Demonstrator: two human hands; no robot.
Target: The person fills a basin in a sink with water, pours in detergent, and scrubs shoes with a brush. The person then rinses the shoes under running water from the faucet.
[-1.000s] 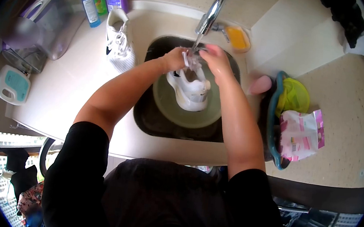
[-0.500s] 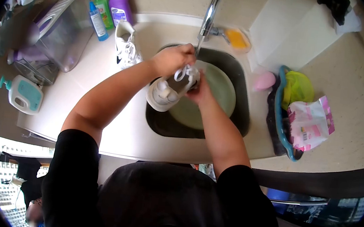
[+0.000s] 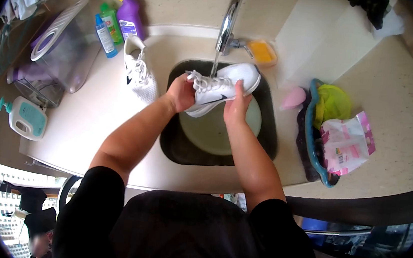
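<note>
A white shoe with a dark swoosh (image 3: 215, 90) lies on its side in the air over the sink, under the running faucet (image 3: 229, 20). My left hand (image 3: 182, 93) grips its heel end and laces. Around the sole and side nearer the toe, my right hand (image 3: 237, 106) is closed, thumb on the upper. Below the shoe, a pale green basin (image 3: 216, 132) sits in the dark sink (image 3: 172, 148). A second white shoe (image 3: 139, 71) rests on the counter left of the sink.
Purple (image 3: 129, 16), green (image 3: 111, 22) and blue (image 3: 105, 36) bottles stand at the back left. A teal-labelled jug (image 3: 27, 118) is farther left. Yellow soap (image 3: 261, 51) lies beside the faucet. Right of the sink are a blue-rimmed basket (image 3: 311, 135) and a pink-white packet (image 3: 346, 143).
The held shoe has turned, its toe swinging from lower left to upper right, under the water. My left hand has moved down to the heel; my right hand has shifted toward the toe.
</note>
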